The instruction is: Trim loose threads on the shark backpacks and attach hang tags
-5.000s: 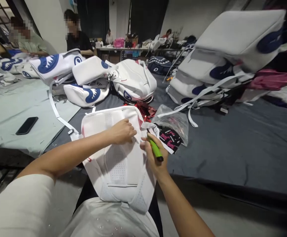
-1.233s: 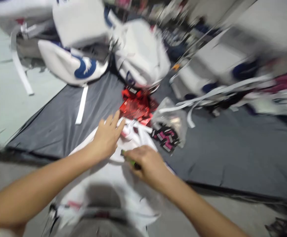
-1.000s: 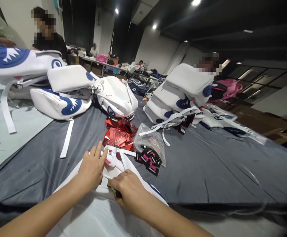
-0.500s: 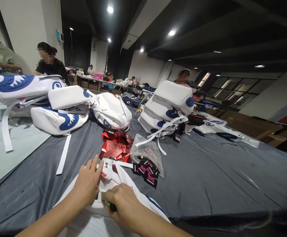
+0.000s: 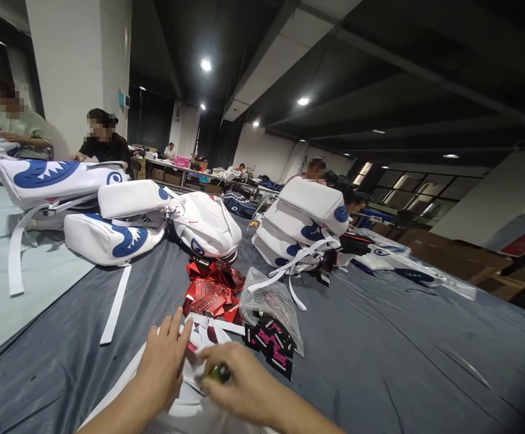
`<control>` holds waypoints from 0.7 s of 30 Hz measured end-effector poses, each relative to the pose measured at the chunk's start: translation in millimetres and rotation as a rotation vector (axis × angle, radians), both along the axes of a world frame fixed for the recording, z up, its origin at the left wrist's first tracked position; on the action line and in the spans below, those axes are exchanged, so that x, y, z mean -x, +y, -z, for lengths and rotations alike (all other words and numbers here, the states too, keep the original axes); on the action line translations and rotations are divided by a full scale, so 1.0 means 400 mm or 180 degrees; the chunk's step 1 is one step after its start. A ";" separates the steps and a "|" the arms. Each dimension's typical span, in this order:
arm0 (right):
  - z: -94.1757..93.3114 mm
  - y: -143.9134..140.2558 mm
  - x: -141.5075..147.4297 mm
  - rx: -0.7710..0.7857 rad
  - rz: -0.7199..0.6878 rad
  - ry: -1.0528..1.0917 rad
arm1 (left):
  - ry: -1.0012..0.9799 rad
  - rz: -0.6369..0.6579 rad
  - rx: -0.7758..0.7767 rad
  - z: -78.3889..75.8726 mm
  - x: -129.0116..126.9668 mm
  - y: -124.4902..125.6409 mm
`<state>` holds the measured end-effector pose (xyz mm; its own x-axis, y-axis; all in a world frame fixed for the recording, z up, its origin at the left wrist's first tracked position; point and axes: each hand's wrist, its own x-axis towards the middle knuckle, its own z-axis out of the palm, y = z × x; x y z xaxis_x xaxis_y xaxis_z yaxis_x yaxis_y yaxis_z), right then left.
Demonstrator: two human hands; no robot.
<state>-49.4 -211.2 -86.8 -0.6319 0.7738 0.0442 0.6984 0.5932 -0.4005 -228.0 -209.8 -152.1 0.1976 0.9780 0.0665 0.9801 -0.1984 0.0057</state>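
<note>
Bag [image 5: 190,402] beneath left fingers [image 5: 175,327]

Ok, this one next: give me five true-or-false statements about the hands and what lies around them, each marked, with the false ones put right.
1. The right hand holds a dark green tool. True.
2. The left hand grips the tool too. False: the left hand lies on the white backpack, away from the tool.
3. From the wearer's view, the red tags lie left of the clear plastic bag. True.
4. The black-and-pink tags are on the pale sheet at far left. False: the black-and-pink tags lie at the near end of the clear plastic bag.
5. The stack of white bags stands beyond the clear plastic bag. True.
</note>
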 end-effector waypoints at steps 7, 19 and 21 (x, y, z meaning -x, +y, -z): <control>-0.248 0.368 -0.071 -0.0783 0.1872 -0.0601 | -0.0094 -0.0063 0.0152 -0.010 -0.006 0.004; -0.273 0.727 -0.018 -0.0298 0.2450 -0.1640 | -0.0334 -0.0004 0.0174 0.029 -0.003 0.030; -0.263 0.748 -0.001 -0.0314 0.2453 -0.1692 | -0.0423 -0.0004 0.0100 0.032 -0.003 0.029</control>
<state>-49.0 88.0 18.5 0.0965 0.9952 -0.0151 0.9893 -0.0943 0.1110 -227.0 -198.2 -165.0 0.1878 0.9803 0.0612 0.9706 -0.1948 0.1416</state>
